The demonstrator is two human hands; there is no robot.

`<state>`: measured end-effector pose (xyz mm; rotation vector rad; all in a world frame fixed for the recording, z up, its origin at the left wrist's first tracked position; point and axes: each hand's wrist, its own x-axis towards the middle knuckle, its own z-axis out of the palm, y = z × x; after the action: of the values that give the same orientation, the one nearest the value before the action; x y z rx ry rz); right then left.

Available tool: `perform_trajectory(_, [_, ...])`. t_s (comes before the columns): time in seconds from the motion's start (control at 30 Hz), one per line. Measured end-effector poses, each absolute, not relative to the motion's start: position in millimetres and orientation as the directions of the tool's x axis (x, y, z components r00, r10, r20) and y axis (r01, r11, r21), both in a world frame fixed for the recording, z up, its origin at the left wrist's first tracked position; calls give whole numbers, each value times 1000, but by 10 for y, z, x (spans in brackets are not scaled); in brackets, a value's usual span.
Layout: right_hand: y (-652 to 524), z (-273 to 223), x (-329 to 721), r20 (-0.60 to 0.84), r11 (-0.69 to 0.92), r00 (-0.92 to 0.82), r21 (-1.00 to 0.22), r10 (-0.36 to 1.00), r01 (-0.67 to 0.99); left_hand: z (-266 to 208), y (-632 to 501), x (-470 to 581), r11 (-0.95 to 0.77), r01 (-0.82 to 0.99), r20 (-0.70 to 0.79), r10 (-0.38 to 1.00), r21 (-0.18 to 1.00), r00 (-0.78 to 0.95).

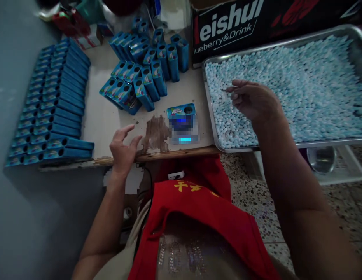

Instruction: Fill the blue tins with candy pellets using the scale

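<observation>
My right hand (255, 100) is over the left part of a metal tray (213, 134) spread with small oval pale-blue and white pieces (300, 85). Its thumb and fingers are pinched together; what lies between them, if anything, is too small to make out. At the table's front edge is my left hand (125, 149), palm up, thumb and fingers curved apart with nothing between them. Between the two hands stands a single blue box (177, 111) with a round dark spot on top. Its lower front is pixelated, with a bright cyan patch below.
Rows of blue boxes (56, 89) are packed along the left wall. Several more blue boxes (146, 83) stand in a loose cluster at the table's middle back. A black printed carton (218, 35) stands behind the tray. The wooden front edge (157, 154) is worn.
</observation>
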<state>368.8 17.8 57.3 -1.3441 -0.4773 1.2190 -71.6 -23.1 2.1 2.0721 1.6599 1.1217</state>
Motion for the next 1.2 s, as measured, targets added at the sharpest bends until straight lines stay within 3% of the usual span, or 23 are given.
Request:
perform_trajectory(0.2, [165,562,3662,-381,-245,375,-899,845,-363,-210,-187,-842,-210,738,445,885,641,-135])
perform_trajectory(0.57, [178,250,3945,-219,-183,150,-958,964,-219,-281,-182,-762,-116,770,393,901,628,-185])
perform_trajectory(1.2, [183,267,3810,-93,-67,165,-985,982,-157,-270,-167,-736,-80,759,370,903,647,-220])
